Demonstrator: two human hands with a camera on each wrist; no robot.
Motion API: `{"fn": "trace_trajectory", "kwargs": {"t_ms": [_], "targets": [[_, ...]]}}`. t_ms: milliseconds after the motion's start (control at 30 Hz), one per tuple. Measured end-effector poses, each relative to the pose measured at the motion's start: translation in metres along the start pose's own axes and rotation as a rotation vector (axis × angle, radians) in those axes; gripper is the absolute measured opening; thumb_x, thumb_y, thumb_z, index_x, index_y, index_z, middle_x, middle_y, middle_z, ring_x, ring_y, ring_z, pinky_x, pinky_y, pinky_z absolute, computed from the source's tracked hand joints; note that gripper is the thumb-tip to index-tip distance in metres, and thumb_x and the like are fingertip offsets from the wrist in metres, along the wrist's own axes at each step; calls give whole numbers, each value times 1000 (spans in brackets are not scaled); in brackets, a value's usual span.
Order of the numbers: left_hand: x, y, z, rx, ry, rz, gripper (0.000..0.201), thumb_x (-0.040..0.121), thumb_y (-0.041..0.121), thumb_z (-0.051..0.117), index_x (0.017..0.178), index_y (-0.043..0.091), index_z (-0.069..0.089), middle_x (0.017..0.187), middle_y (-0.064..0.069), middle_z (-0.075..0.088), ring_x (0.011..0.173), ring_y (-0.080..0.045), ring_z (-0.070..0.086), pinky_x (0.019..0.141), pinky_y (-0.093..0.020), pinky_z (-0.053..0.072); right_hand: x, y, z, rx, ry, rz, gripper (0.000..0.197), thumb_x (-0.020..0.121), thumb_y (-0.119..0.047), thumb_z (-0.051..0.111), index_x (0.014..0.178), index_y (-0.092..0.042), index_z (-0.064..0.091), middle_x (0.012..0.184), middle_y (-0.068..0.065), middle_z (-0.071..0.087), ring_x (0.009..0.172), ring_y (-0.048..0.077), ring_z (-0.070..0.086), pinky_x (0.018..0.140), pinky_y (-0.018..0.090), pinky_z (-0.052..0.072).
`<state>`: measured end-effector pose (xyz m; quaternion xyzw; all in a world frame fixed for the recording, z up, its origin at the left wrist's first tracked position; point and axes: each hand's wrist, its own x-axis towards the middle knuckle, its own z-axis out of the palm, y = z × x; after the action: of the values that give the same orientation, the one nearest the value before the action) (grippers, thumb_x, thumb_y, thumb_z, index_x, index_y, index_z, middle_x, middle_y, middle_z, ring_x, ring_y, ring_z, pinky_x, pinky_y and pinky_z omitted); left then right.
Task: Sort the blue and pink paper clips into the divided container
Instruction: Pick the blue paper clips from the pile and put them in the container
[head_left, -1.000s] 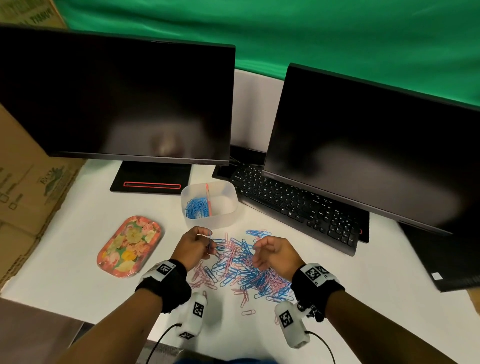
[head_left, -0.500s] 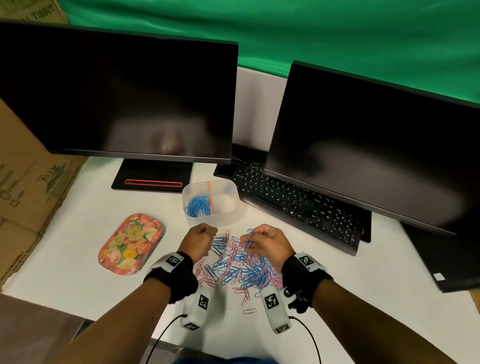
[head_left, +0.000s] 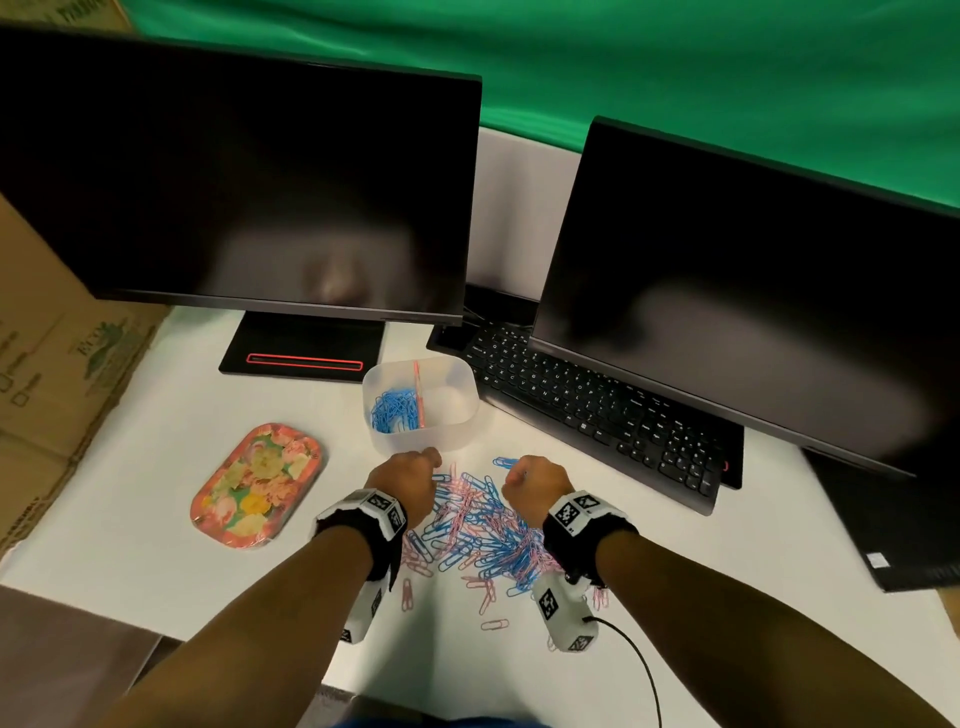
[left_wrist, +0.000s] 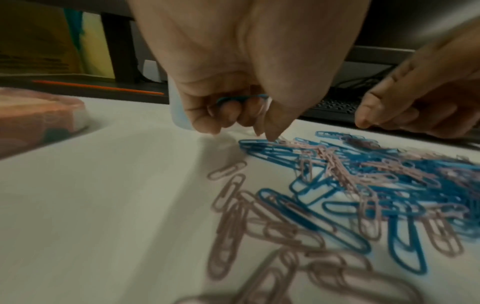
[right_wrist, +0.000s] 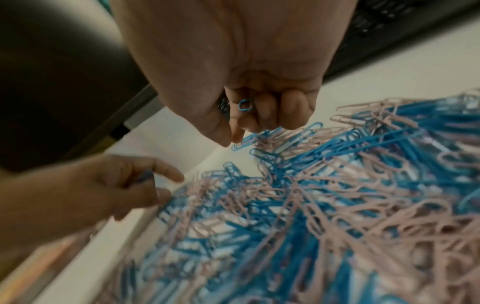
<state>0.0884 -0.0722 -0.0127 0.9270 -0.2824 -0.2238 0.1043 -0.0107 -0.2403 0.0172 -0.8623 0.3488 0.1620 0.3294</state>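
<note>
Inside curled fingers (right_wrist: 270, 107), half-hidden blue clip (right_wrist: 245, 106)

Blue and pink paper clips (head_left: 478, 525) litter the white tabletop (head_left: 156, 519) near a floral-patterned pink tray (head_left: 258, 484) and a translucent white container (head_left: 420, 402).

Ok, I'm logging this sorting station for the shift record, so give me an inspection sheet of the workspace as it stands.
Surface: white desk.
Job's things: mixed pile of blue and pink clips; divided container holds blue clips in its left half.
Clutter: floral tray, keyboard.
Grippers: left hand grips a blue clip; right hand grips a second blue clip.
Cables: black wrist-camera lead.
Surroundings: two dark monitors, cardboard box, green backdrop.
</note>
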Motion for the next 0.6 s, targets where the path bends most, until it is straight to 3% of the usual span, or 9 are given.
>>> {"fn": "trace_trajectory", "kwargs": {"t_ms": [133,267,367,500,600], "targets": [[-3,4,2,99,-11,-4,24,89,16,50,112,16,56,112,-7,65,103,-27,61,86,-38,52,-2,-2,7,-131,-27,-60,21,85,-21,61,100,-7,67,104,10,68,97,25,65,80,29,53],[-6,4,5,24,-41,-28,21,88,21,52,107,16,59,108,-6,65,100,-27,62,84,-37,52,4,-13,17,-228,-34,-30,16,86,-15,56,98,-8,64,102,14,64,95,24,64,83,30,55],[-8,2,6,-44,-65,-43,16,85,21,54,99,16,60,105,-6,66,97,-27,62,83,-37,53,5,-19,17,-295,-78,-4,24,88,-13,52,109,-6,61,111,17,62,106,29,61,86,34,51],[-10,1,3,-135,-70,-41,9,83,21,56,90,17,61,101,-5,65,95,-26,61,82,-32,51,9,-18,14,-298,-100,1,14,84,-8,57,97,-11,59,101,12,62,98,27,63,84,32,54],[-15,-1,-2,-243,0,-8,2,83,19,60,85,18,61,93,-3,59,90,-23,60,77,-26,46,9,-16,14,-270,-47,-22,34,84,0,55,117,-8,53,117,12,60,107,26,62,85,30,52]]}}
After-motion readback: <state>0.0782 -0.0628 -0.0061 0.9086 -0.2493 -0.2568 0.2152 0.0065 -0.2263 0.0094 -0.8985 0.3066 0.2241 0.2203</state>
